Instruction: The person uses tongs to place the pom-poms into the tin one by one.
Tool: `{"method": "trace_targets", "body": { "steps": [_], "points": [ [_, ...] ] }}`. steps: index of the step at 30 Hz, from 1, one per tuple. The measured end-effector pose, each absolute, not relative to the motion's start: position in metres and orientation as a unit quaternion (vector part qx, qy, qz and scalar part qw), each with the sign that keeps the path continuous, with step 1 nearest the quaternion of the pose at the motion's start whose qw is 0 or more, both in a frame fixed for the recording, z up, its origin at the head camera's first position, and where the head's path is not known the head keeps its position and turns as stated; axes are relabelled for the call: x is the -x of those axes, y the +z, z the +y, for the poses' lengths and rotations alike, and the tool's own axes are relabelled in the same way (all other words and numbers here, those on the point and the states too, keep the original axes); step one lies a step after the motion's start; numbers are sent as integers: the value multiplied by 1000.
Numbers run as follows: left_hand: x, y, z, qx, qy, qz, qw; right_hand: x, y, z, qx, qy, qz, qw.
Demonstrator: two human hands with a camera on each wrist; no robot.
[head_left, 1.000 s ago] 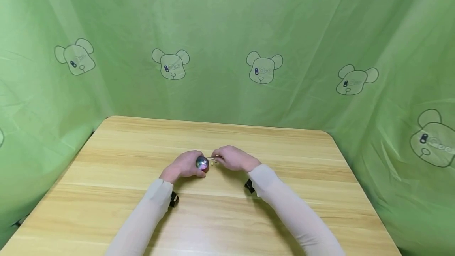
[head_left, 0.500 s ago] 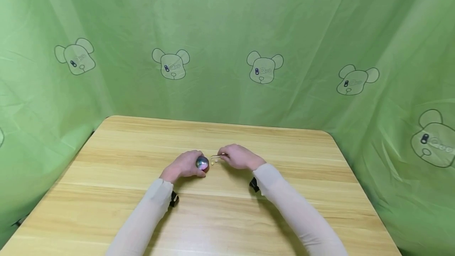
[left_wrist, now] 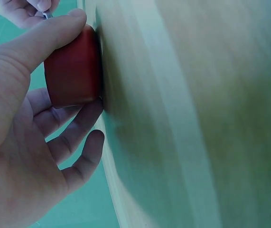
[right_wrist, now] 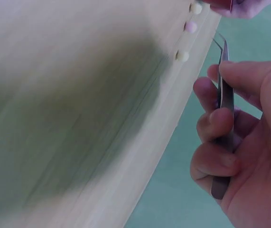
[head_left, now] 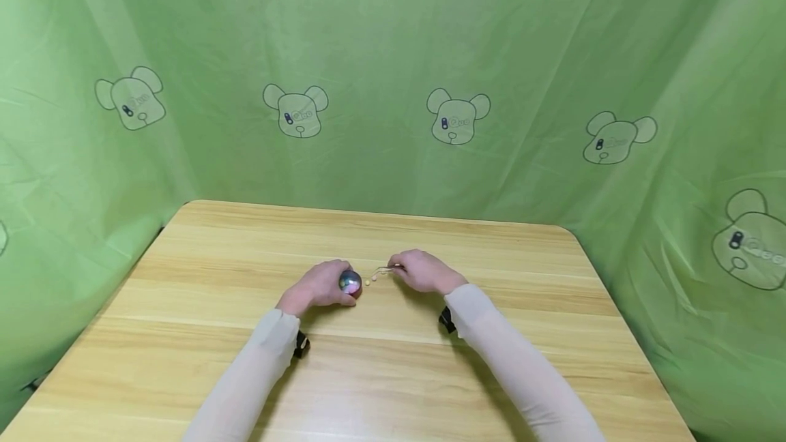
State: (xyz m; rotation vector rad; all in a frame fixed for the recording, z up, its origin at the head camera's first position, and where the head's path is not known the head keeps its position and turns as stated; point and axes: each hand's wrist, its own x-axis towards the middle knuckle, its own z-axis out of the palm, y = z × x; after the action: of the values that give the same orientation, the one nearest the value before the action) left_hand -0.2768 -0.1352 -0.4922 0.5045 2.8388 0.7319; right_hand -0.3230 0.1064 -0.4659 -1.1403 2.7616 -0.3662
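My left hand grips a small red cup from its left side, thumb along one side and fingers round the other. From above, the cup's shiny mouth shows coloured bits inside. My right hand holds metal tweezers with bent points, pinched between thumb and fingers. Their tips stand slightly apart with nothing between them. Three small balls lie in a row on the table just right of the cup: a pale yellow ball, a pink ball and another pale ball, nearest the tweezers.
Both hands work over the middle of a light wood-grain table with rounded far corners. A green curtain with printed bear heads surrounds its back and sides. Dark straps with cameras sit at both wrists.
My right hand has drawn the tweezers away from the cup's mouth to the right, and their tips are now by the small balls. The left hand and cup have stayed in place.
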Motion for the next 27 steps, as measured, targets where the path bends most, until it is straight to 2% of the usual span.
{"method": "trace_targets", "body": {
  "steps": [27],
  "points": [
    [275, -491, -135, -172, 245, 951, 82, 333, -479, 113, 336, -107, 932, 83]
  ]
}}
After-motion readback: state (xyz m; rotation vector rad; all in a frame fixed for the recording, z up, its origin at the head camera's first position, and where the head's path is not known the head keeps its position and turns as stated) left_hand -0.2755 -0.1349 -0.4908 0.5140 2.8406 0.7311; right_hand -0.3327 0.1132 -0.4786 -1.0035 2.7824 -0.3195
